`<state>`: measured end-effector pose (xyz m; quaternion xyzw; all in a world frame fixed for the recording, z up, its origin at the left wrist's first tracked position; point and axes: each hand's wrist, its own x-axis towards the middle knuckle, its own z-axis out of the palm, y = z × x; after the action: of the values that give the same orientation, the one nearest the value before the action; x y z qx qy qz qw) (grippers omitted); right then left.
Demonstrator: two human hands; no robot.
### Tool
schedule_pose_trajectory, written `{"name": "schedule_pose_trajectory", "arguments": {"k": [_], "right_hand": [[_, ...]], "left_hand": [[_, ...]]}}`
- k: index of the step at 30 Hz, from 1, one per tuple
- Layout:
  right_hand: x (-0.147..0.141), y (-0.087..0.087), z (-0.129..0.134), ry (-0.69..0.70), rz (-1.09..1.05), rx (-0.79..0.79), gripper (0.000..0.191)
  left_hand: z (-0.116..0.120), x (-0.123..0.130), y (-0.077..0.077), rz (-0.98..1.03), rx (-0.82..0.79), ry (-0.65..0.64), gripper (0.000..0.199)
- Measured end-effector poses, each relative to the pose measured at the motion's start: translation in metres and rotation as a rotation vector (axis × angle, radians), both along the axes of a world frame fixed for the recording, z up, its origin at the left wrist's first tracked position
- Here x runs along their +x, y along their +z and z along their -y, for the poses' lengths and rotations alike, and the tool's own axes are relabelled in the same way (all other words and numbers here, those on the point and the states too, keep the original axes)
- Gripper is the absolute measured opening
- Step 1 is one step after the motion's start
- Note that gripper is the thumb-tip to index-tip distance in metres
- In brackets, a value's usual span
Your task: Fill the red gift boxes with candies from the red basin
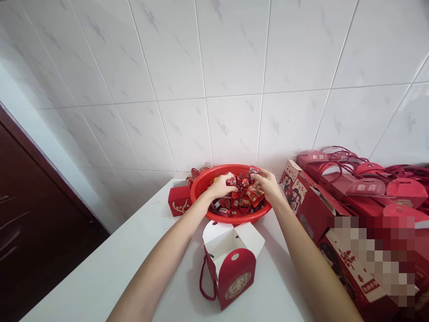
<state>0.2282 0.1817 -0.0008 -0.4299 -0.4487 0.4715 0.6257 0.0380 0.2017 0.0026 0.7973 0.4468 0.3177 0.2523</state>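
Note:
A red plastic basket [196, 190] stands against the wall, filled with wrapped candies [244, 203] in mostly red packets. Over its left half, my left hand [221, 187] has its thumb and fingers closed on a red-and-white wrapped candy. At the right rim, my right hand [267, 184] pinches a small shiny wrapped candy [255, 170]. Nearer to me, between my forearms, a red gift box [236, 275] stands upright with its flaps open and white inside. A dark red cord handle [202, 286] loops from its left side.
Left of the basket sits a small red box [178, 200] with a gold cord. Many red gift boxes [355, 188] with cords are piled along the right side. All stand on a white table [134, 250] by a tiled wall [234, 129]. A dark door [40, 214] is at left.

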Motion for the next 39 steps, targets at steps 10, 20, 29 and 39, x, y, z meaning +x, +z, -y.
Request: {"name": "schedule_pose_trajectory", "arguments": {"k": [10,20,29,39], "right_hand": [[-0.0014,0.0011,0.0045,0.108,0.105,-0.021,0.025],[-0.0015,0.0015,0.0053,0.289,0.105,0.011,0.020],[-0.0014,-0.0025,0.0043,0.282,0.132,0.049,0.029],[-0.0026,-0.0017,0.0041,0.226,0.106,0.032,0.024]], "left_hand": [[-0.0023,0.0003,-0.0001,0.333,-0.046,-0.087,0.039],[-0.0007,-0.0009,0.0014,0.316,-0.115,-0.083,0.036],[0.0028,0.0009,0.0026,0.420,-0.187,-0.097,0.036],[-0.0062,0.0006,-0.0029,0.338,-0.076,-0.018,0.036]]}}
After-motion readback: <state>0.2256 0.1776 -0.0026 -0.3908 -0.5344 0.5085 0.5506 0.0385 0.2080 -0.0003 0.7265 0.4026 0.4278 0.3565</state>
